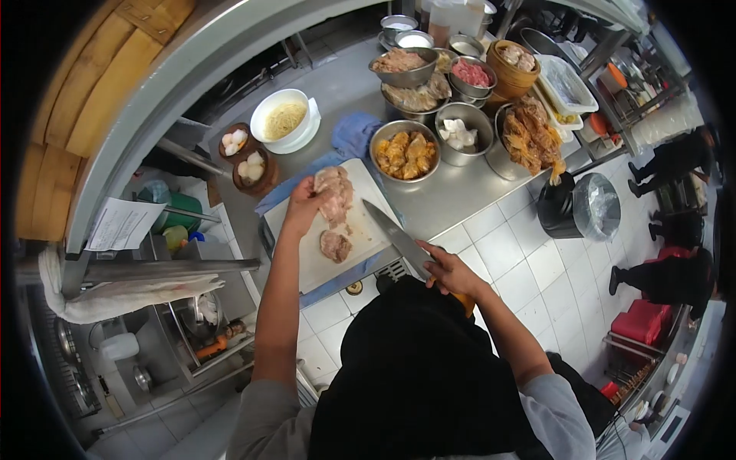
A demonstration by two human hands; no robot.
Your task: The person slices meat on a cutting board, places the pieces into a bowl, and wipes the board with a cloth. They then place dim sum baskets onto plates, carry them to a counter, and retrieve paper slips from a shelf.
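Observation:
A white cutting board (368, 224) lies on the steel counter over a blue cloth. My left hand (304, 205) has its fingers closed on the left side of a pale piece of meat (335, 195) at the board's upper part. Below that, a smaller browned piece of meat (335, 246) rests on the board among small scraps. In my right hand (452, 274) is the handle of a large knife (400, 241). Its blade points up and left over the board's right edge, with the tip a little right of the meat and apart from it.
Beyond the board stand a white bowl of noodles (284, 120), a bowl of orange-brown meat (405, 152), a steel bowl with white pieces (461, 135) and a bowl of large browned meat (529, 138). A lined bin (596, 207) and several people are at the right.

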